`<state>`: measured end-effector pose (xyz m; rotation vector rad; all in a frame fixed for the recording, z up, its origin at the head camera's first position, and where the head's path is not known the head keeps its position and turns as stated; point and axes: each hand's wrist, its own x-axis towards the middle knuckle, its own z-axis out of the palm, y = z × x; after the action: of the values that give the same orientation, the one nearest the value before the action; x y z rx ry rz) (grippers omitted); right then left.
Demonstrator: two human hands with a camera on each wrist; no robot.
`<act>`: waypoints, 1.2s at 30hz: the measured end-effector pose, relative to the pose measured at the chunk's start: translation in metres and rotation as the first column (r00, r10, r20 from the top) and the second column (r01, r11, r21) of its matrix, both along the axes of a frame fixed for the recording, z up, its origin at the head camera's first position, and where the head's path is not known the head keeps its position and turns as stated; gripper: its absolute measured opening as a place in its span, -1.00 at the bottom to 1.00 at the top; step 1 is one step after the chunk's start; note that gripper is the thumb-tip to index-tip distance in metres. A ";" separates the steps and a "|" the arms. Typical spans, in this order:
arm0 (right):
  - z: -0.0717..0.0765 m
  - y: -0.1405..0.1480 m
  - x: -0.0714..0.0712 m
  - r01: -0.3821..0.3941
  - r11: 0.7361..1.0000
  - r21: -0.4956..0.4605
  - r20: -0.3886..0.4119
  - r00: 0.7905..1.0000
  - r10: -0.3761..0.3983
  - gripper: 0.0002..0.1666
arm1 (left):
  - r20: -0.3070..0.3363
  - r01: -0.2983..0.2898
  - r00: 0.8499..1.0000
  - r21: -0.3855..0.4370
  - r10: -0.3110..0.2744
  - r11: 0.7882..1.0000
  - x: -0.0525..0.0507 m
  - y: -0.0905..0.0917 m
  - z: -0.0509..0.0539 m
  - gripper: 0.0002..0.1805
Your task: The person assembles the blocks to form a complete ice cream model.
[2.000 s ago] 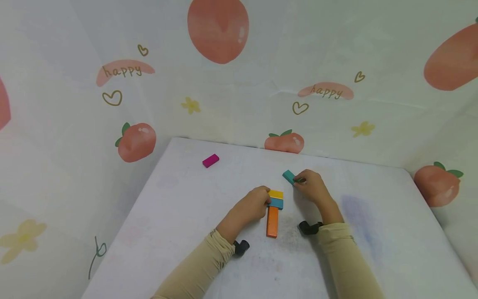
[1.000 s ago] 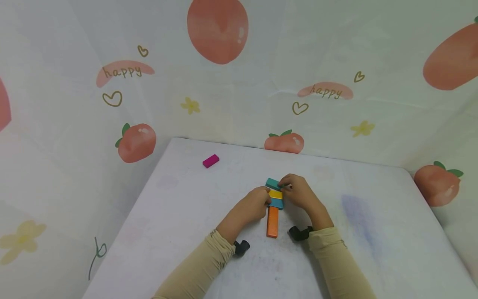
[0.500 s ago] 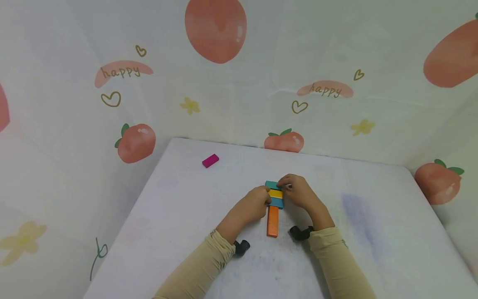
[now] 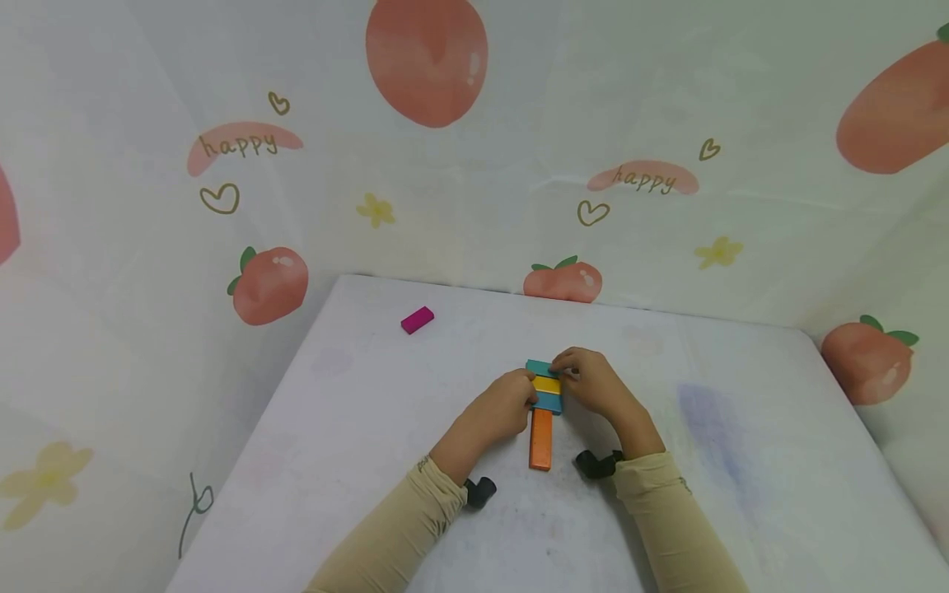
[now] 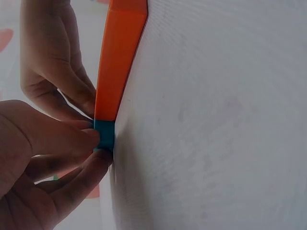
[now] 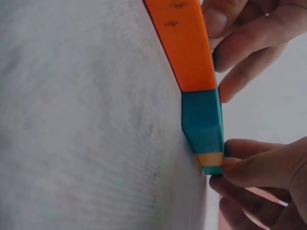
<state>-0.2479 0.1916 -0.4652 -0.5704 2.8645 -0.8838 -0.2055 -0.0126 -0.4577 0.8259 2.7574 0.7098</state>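
Observation:
In the head view, an orange block lies lengthwise on the table. Across its far end lie a blue block, a yellow block and a teal block, side by side. My left hand holds the left ends of the blue and yellow blocks; its thumb rests against the blue block's end in the left wrist view. My right hand pinches the right end of the teal block, hiding that end in the head view. The right wrist view shows the orange block touching the blue one.
A magenta block lies apart at the back left of the white table. Behind stands a white backdrop printed with peaches. Black wrist-worn devices sit below both sleeves.
My right hand has brought the teal block leftward and nearer, then straightened it against the yellow block. In the last half second almost nothing moved. My left hand has stayed in place.

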 end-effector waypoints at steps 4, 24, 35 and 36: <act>0.002 0.001 0.001 -0.013 1.000 0.002 0.022 1.000 0.013 -0.76 | -0.003 -0.003 1.000 0.005 0.003 1.000 0.001 0.000 0.000 -0.76; 0.019 0.015 0.010 -0.168 0.985 0.043 0.185 0.970 0.157 -0.20 | 0.019 0.001 1.000 0.015 -0.001 1.000 0.003 -0.002 0.002 -0.75; 0.022 0.010 0.008 -0.143 0.987 0.071 0.218 0.968 0.124 -0.22 | 0.022 0.023 0.999 0.053 -0.025 0.998 -0.001 -0.004 -0.003 -0.76; 0.022 0.009 0.008 -0.141 0.987 0.073 0.222 0.967 0.122 -0.22 | 0.021 0.026 0.999 0.054 -0.027 0.998 -0.002 -0.004 -0.004 -0.76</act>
<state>-0.2401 0.2009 -0.4434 -0.6056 2.6210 -0.7451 -0.2072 -0.0164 -0.4618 0.8580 2.7141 0.7860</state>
